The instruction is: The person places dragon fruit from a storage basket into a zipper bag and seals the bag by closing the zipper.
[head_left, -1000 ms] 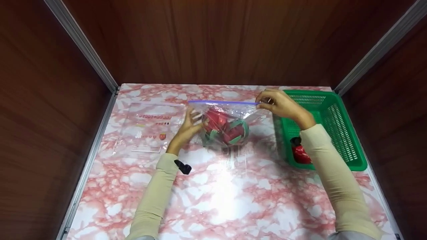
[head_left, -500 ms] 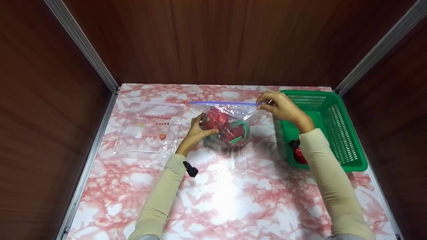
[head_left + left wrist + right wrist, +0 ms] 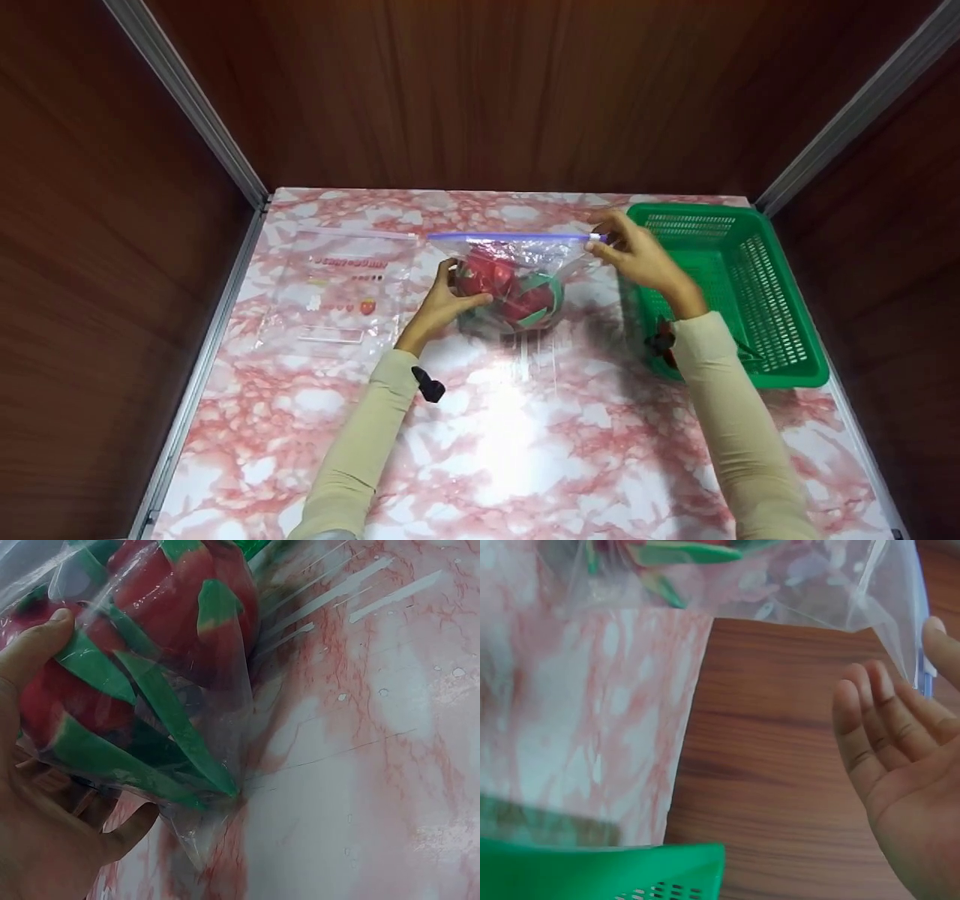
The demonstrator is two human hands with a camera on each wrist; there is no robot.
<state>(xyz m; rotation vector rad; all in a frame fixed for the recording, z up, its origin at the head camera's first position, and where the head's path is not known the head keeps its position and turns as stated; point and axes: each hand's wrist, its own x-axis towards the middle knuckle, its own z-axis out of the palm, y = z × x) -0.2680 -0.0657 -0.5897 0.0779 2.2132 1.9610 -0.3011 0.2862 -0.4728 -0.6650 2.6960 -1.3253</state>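
A clear zip bag (image 3: 559,255) with a blue zip strip stands mid-table, holding red dragon fruits (image 3: 176,604) with green scales. Through the plastic my left hand (image 3: 444,304) grips the left fruit, its thumb on the near side and the fingers round behind. At the strip's right end is a small white slider (image 3: 595,237). There my right hand (image 3: 637,251) pinches the bag's corner between thumb and index finger; in the right wrist view its other fingers extend below the strip (image 3: 921,615).
Right of the bag is a green basket (image 3: 814,352), with something red and green in it partly behind the right sleeve. A flat clear bag (image 3: 330,300) with red print lies at left. Wooden walls (image 3: 480,97) enclose the table (image 3: 420,465) at the back and sides.
My left hand has moved right from the bag's side onto the left fruit. The right hand has shifted slightly right and down at the bag's corner, where the white slider now shows.
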